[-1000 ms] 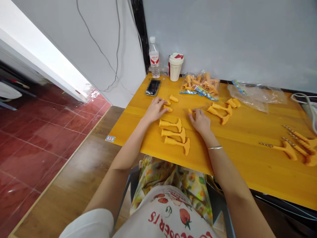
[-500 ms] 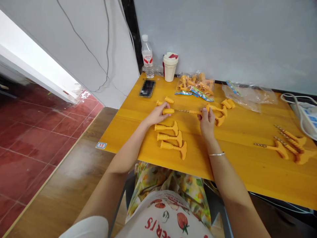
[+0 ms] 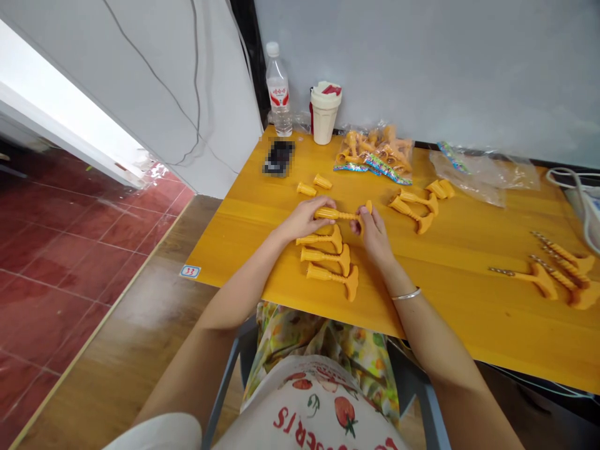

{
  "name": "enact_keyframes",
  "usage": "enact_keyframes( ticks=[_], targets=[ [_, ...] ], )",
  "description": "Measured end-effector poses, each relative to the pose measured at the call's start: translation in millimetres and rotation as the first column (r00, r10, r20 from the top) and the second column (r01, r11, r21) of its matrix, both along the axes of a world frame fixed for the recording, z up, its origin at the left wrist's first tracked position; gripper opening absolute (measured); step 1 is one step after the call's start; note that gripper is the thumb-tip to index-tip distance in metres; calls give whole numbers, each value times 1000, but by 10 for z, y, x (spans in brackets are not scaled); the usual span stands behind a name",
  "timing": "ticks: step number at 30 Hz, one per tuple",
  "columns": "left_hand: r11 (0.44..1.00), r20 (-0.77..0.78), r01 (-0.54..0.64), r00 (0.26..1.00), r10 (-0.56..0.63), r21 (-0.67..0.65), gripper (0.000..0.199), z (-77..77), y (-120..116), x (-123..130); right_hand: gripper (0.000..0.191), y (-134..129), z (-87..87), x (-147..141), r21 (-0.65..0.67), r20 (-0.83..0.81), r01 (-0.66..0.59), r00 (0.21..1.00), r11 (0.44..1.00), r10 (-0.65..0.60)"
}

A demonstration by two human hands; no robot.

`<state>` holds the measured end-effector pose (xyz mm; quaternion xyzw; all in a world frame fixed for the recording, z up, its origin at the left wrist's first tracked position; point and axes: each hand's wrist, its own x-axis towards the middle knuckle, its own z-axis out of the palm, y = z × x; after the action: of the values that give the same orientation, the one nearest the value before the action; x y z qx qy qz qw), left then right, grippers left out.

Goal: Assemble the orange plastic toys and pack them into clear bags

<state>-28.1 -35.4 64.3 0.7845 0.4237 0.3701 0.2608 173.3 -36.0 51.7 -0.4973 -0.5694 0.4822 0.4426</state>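
Observation:
My left hand (image 3: pixel 304 220) is closed around an orange ribbed cap (image 3: pixel 325 213). From the right, my right hand (image 3: pixel 374 236) grips the handle of an orange T-handled drill (image 3: pixel 347 216). The drill's metal bit is hidden inside the cap, and the two parts lie in one line. Three capped drills (image 3: pixel 327 255) lie in a column just below my hands. Behind my left hand are two loose caps, one cap (image 3: pixel 306 189) left of the other cap (image 3: pixel 322 182). Two more capped drills (image 3: pixel 412 212) rest beyond my right hand.
Several uncapped drills (image 3: pixel 539 280) lie at the right. Further loose caps (image 3: pixel 439 189) sit near a clear plastic bag (image 3: pixel 487 178). Along the back stand a bottle (image 3: pixel 280 100), a cup (image 3: pixel 324 115) and a bag of orange parts (image 3: pixel 375 153). A phone (image 3: pixel 280 156) lies at the left.
My right hand has moved left with the drill. Its metal bit, bare before, has gone into the cap in my left hand. The view has shifted slightly.

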Motion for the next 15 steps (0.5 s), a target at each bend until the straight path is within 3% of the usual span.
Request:
enact_keyframes(
  ticks=[3, 6, 8, 10, 12, 15],
  targets=[
    [999, 43, 27, 999, -26, -17, 27, 28, -22, -15, 44, 27, 18, 6, -150, -94, -128, 989, 980, 114],
    [999, 91, -3, 996, 8, -53, 26, 30, -36, -10, 51, 66, 16, 49, -194, -111, -184, 980, 964, 165],
    [997, 130, -35, 990, 45, -73, 26, 15, -35, -7, 54, 84, 19, 104, -97, -6, -110, 994, 989, 110],
    [995, 170, -64, 982, 76, -75, 27, -5, -28, -7, 54, 95, 29, 172, 107, 211, -39, 977, 993, 15],
    [995, 197, -82, 976, 93, -64, 27, -17, -21, -10, 55, 98, 39, 232, 301, 453, -112, 891, 947, -39],
    [994, 199, -104, 974, 108, -31, 27, -18, -23, -13, 53, 91, 49, 264, 359, 629, -245, 777, 900, -39]
  ],
)
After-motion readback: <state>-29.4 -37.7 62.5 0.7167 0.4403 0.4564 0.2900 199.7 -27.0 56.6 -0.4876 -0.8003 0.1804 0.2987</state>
